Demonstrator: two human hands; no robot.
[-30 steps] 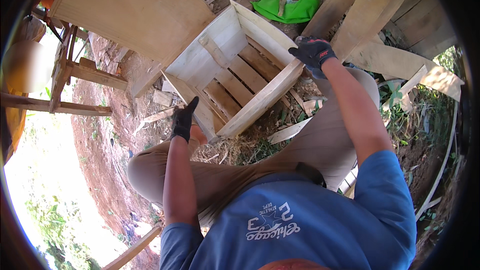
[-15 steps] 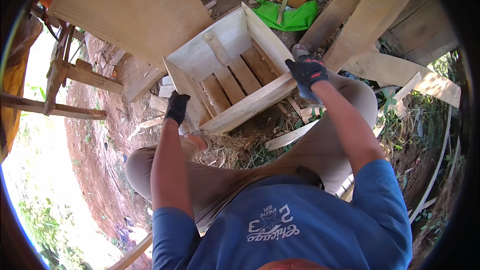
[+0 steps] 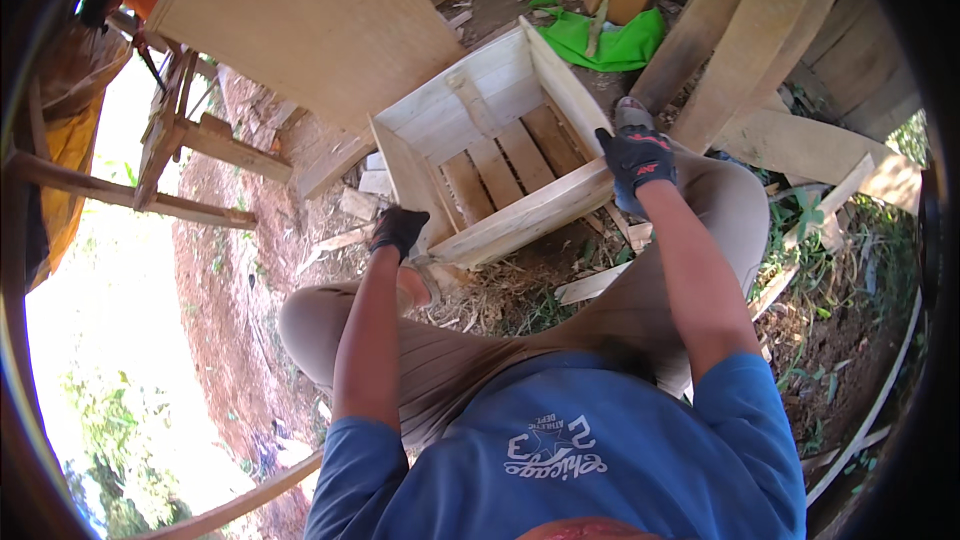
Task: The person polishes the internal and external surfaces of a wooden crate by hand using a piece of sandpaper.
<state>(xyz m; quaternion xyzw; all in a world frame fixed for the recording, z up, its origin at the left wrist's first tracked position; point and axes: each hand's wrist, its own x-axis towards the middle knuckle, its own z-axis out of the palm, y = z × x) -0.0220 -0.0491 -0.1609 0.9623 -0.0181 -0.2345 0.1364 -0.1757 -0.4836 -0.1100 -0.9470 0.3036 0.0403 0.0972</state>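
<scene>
And there it was, the pale wooden box (image 3: 530, 215), squarely between the person's knees, open side up, its slats (image 3: 495, 172) showing gaps along the bottom! The left hand (image 3: 400, 232), in a dark glove, was at the near left corner, thumb stretched toward the wall; its other fingers were out of sight, so whether they pinched the board could not be told. Across on the far flank, the right hand (image 3: 640, 162) sat at the right end of the front board, one digit extended forward, the rest tucked from view (no calling that grip either).

Where was the danger? A lopsided hold, for one: with both hands at corners, uneven force might have twisted the frame and worked a joint or a slat loose. Then the footing! The left foot (image 3: 415, 285) was right beside the near corner, so a slip of the gloves could have brought the edge down on the toes. A swing to the left risked a knock against the big plywood panel (image 3: 320, 30), close behind the box. And below, a loose pale strip (image 3: 595, 283) lay near the right leg, ready to catch a careless step or rock the box if it came down there.
</scene>
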